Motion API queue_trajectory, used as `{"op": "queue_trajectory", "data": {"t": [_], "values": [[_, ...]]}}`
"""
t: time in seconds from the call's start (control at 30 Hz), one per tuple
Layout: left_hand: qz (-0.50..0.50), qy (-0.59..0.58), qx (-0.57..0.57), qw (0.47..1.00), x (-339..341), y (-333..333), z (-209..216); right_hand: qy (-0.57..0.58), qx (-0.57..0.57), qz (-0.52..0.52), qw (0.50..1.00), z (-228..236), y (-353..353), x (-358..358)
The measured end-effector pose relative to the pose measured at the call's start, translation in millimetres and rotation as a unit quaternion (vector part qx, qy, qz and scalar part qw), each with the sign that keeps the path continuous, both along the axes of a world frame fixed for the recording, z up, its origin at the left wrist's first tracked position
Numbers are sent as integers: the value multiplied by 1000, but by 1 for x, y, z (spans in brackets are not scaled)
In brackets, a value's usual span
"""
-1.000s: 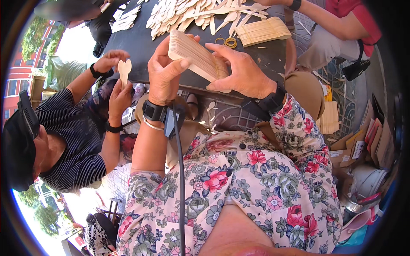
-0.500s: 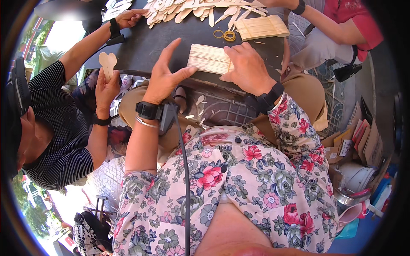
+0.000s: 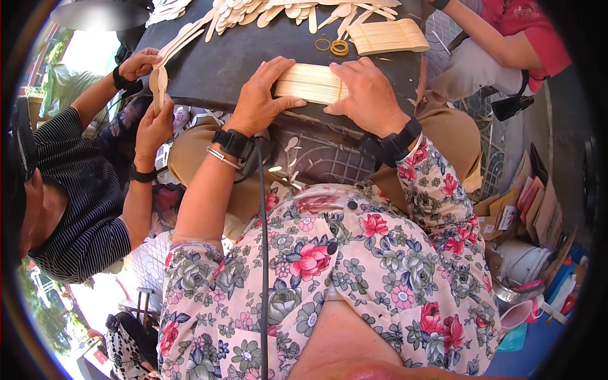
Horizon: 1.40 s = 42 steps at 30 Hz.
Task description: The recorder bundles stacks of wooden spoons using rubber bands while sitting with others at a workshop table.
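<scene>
On the dark table's near edge lies a neat stack of pale wooden spoons (image 3: 309, 83), seen edge-on. My left hand (image 3: 261, 96) is closed around its left end, thumb along the near side and fingers over the far side. At the other end my right hand (image 3: 372, 96) grips the stack between thumb and fingers. A band seems to cross the stack by my right fingers, partly hidden. Beyond my right hand sits a second stack of wooden spoons (image 3: 389, 37), and to its left are yellow rubber bands (image 3: 339, 47).
A heap of loose wooden spoons (image 3: 278, 11) covers the far side of the table (image 3: 215, 69). At left, a co-worker's hands (image 3: 154, 130) hold several spoons. Another person in red (image 3: 525, 38) sits at the right. Cardboard pieces (image 3: 538, 206) and a metal pot (image 3: 516, 291) stand at lower right.
My left hand has moved right and closed on the stack's left end; it was open beside it. The stack has shifted slightly left and away. The co-worker's far hand came back from the heap with spoons.
</scene>
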<state>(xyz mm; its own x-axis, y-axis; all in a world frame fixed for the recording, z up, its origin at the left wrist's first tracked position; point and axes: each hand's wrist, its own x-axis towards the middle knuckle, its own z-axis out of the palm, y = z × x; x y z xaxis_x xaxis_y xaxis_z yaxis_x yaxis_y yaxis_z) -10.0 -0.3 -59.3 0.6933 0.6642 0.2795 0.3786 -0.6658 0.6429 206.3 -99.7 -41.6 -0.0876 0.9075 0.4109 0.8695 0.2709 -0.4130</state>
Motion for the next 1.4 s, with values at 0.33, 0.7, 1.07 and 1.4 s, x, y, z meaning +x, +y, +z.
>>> {"op": "queue_trajectory", "data": {"t": [0.33, 0.7, 1.07, 1.4], "values": [[-6, -65, -95, 993, -8, -17, 22, 164, -42, 53, 984, 8, 0, 14], [-24, -431, -342, 835, 10, -45, 62, 456, -132, 113, 873, 19, -7, -3], [-25, -404, -306, 862, 24, -53, 74, 453, -121, 147, 871, 14, -3, -11], [85, -418, -303, 852, 4, -30, 78, 154, -9, 27, 988, 36, 17, 35]]}}
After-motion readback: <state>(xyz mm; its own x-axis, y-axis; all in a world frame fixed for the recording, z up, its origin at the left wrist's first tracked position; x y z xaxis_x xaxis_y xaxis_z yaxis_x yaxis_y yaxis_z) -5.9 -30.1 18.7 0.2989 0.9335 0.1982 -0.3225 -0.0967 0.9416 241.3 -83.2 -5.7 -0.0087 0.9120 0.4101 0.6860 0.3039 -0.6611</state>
